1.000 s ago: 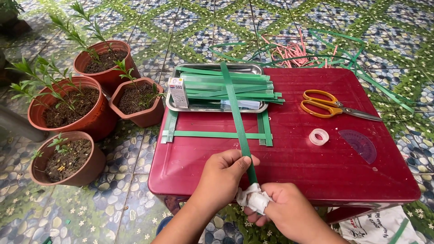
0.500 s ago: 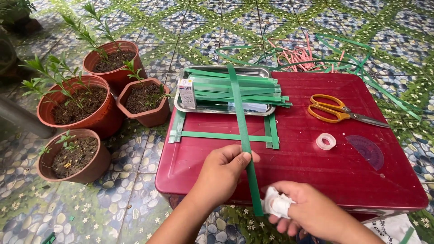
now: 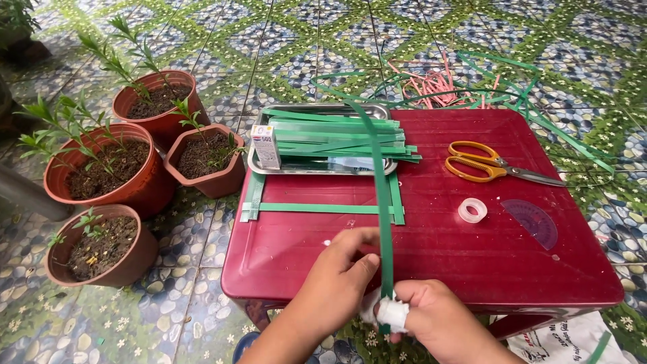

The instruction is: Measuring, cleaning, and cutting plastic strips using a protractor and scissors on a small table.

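Both hands at the near edge of the red surface (image 3: 431, 269). My right hand (image 3: 441, 323) has its fingers clamped on the lower end of a long green strip (image 3: 377, 168); the pinching fingertip is wrapped in white tape. My left hand (image 3: 337, 280) sits just left of the strip, thumb touching its edge, fingers curled but closed on nothing I can see.

The strip runs from my right hand away from me, over a flat frame of green strips (image 3: 323, 207) lying on the surface, then over the metal tray (image 3: 317, 168), and arcs toward the tiled floor (image 3: 283, 47) beyond.

The tray holds a stack of cut green strips (image 3: 337, 135) and a small white box (image 3: 266, 145) standing upright at its left end.

Right of the tray: orange-handled scissors (image 3: 495, 165), shut, lying flat. Nearer me, a small roll of clear tape (image 3: 472, 210), and just right of it a clear protractor (image 3: 532, 222).

On the floor behind the surface: tangled pink and green strips (image 3: 445, 84). Left of the surface: four terracotta pots (image 3: 141, 195) with small plants.
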